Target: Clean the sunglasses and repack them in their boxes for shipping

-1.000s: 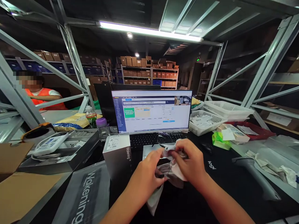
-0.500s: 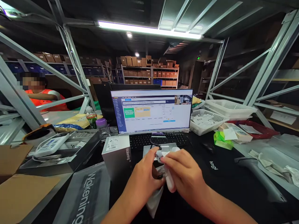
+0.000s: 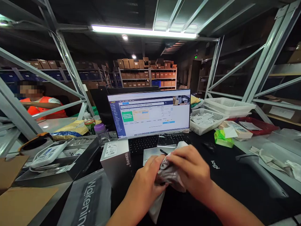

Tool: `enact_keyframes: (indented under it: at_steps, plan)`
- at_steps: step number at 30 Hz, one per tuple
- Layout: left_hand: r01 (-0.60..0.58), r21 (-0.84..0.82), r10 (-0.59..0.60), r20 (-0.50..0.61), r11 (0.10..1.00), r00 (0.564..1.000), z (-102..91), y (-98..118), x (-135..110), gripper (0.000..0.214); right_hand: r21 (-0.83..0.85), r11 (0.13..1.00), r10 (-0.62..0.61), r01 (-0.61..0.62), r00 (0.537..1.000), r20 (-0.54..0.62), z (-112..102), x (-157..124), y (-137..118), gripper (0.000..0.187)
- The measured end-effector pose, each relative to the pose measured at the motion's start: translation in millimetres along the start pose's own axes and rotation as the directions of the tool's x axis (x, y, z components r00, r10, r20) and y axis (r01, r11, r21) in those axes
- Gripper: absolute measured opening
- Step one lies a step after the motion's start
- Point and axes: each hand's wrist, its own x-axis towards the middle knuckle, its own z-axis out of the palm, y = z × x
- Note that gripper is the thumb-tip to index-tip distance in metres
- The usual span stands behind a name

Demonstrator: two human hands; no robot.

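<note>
In front of the monitor, a crumpled, light grey soft bag (image 3: 171, 175) is gripped between both hands, with its tail hanging below. My left hand (image 3: 147, 179) has its fingers closed round the bag's left side; small dark parts show near its fingertips. My right hand (image 3: 194, 166) pinches the upper right of the bag, fingers bent over it. What lies inside the folds is hidden. Just beyond the hands is an open, pale shallow box (image 3: 148, 152). A grey Wakening box (image 3: 115, 160) stands upright to the left of my left hand.
Behind the hands are a keyboard (image 3: 139, 144) and a monitor (image 3: 150, 116). At left lie an open grey box of white accessories (image 3: 68, 172), a purple-capped bottle (image 3: 101, 135) and a Wakening sleeve (image 3: 88, 197). White baskets (image 3: 207, 122) and a grey handheld scanner (image 3: 263, 175) are at right.
The grey bag now spreads between both hands, bunched at the top. The white rounded item seen under my right hand is no longer distinguishable. The view has shifted slightly.
</note>
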Motion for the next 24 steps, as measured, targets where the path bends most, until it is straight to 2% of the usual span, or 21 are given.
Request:
enact_keyframes:
  at_steps: [3,5,11,16,19,22,24]
  plan:
    - [-0.059,-0.058,0.065,0.093,0.997,0.994,4.9,5,-1,0.078,0.088,0.976,0.204,-0.200,0.978,-0.043,-12,9,17,0.027]
    - [-0.089,-0.066,0.095,0.095,0.994,0.991,7.9,4,-2,0.081,0.115,0.953,0.285,-0.278,0.957,-0.047,-16,12,22,0.025]
    - [-0.099,0.050,0.099,0.009,0.994,0.995,13.2,-10,-5,0.082,0.264,0.895,0.400,-0.360,0.909,-0.116,-3,8,1,0.029]
    - [-0.070,0.118,0.076,-0.051,0.991,0.996,15.9,-5,-6,0.086,0.322,0.889,0.398,-0.325,0.897,-0.191,10,0,-10,0.034]
    - [-0.078,0.166,0.107,-0.174,0.983,0.979,17.8,2,-5,0.069,0.333,0.893,0.382,-0.304,0.902,-0.201,15,-2,-10,0.034]
    - [-0.138,0.263,0.223,-0.326,0.955,0.919,17.5,2,-4,0.035,0.338,0.904,0.344,-0.263,0.916,-0.207,20,-1,-15,0.031]
    - [-0.182,0.364,0.325,-0.384,0.913,0.864,15.9,0,-5,0.026,0.316,0.928,0.276,-0.197,0.934,-0.228,23,-1,-21,0.029]
